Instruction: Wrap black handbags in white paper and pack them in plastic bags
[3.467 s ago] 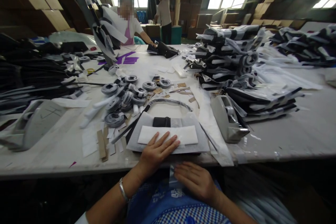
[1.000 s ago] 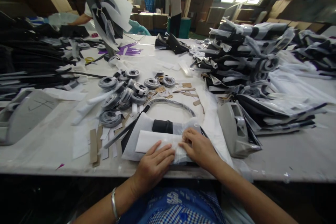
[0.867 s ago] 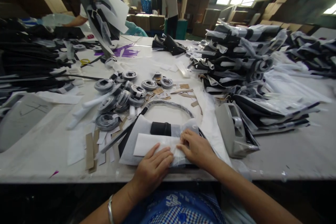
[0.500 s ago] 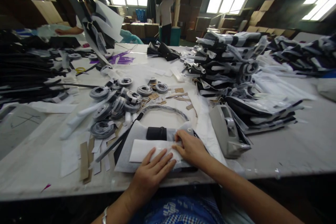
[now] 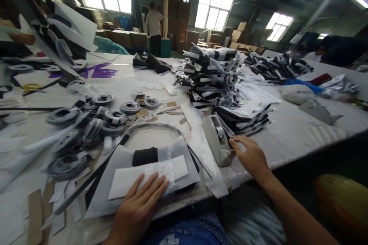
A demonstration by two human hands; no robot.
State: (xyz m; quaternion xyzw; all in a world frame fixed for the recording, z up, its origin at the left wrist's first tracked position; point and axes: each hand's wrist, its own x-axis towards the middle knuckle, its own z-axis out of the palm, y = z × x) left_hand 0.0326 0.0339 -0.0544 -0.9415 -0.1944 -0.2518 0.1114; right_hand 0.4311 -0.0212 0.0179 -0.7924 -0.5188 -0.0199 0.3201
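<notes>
My left hand (image 5: 137, 206) lies flat, fingers spread, on a white folded sheet (image 5: 143, 176) under clear plastic film, on a grey-wrapped flat bag (image 5: 120, 195) near the table's front edge. A black band (image 5: 145, 156) crosses the bag above the sheet, and a wrapped curved handle (image 5: 152, 126) arcs behind it. My right hand (image 5: 249, 157) has reached to the right and touches the front end of a grey tape dispenser (image 5: 216, 139); its fingers are curled at the dispenser's tip, and I cannot make out anything in them.
Several grey tape rolls (image 5: 86, 122) lie left of the bag, cardboard strips (image 5: 34, 214) at the front left. A tall stack of black-and-white wrapped bags (image 5: 212, 80) stands behind the dispenser. A person (image 5: 154, 26) stands at the far boxes. A second dispenser (image 5: 319, 111) lies at right.
My right hand left the plastic-covered sheet and moved right to the tape dispenser. My left hand stays pressed on the sheet. The view has swung to the right.
</notes>
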